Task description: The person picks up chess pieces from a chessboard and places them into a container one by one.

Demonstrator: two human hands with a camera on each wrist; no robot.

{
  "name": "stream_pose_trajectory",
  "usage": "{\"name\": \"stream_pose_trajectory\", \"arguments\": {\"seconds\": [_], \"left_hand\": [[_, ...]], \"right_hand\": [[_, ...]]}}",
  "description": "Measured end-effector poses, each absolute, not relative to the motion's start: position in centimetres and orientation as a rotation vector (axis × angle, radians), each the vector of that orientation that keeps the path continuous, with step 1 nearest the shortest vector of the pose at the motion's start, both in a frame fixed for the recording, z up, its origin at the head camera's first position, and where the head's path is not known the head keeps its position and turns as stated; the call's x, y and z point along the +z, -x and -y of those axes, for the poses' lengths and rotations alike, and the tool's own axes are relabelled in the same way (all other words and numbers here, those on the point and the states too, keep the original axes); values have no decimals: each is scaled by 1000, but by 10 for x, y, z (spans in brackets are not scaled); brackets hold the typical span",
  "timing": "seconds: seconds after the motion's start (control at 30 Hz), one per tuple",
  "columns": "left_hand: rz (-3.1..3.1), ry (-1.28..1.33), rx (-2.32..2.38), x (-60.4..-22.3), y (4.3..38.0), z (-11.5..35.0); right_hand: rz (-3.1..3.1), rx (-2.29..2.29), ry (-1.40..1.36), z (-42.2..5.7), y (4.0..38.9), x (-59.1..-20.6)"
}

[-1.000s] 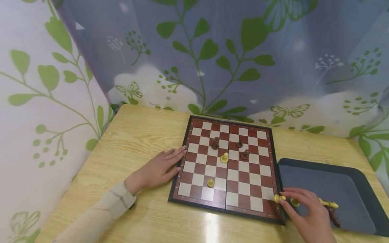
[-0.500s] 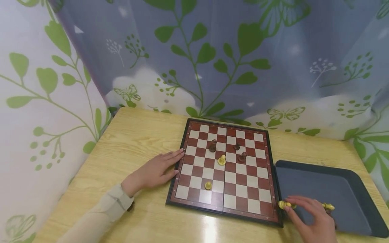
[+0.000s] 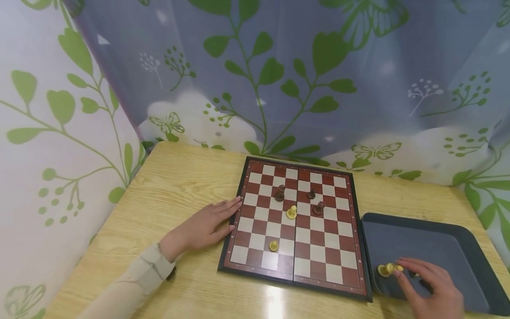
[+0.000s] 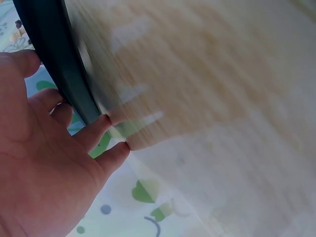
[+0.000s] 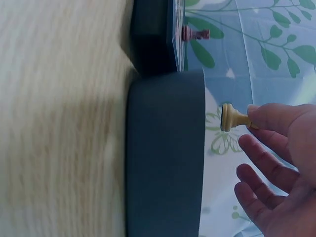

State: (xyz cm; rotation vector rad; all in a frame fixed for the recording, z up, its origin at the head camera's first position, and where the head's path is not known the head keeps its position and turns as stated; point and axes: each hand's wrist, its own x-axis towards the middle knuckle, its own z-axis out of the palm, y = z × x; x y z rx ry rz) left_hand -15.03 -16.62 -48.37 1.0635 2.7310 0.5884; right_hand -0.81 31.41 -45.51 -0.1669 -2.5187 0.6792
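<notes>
Right hand (image 3: 433, 285) is pinching gold chess piece (image 5: 236, 117) (fingers (image 3: 416, 264) narrow) over tray (image 3: 418, 241). Left hand (image 3: 201, 227) is touching chessboard (image 3: 317, 252), fingers extended.

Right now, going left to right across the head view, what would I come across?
Left sleeve, left hand, nearer gold piece on the board, farther gold piece on the board, rightmost dark piece on the board, held gold piece, right hand.
</notes>
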Motion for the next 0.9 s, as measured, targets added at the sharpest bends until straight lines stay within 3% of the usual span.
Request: {"name": "stream_pose_trajectory", "arguments": {"seconds": [0.57, 0.9], "left_hand": [[-2747, -1068, 579, -487, 148, 165], [-2747, -1064, 580, -485, 150, 165]], "right_hand": [[2410, 695, -37, -344, 3, -450], [2371, 636, 25, -355, 4, -446]]}}
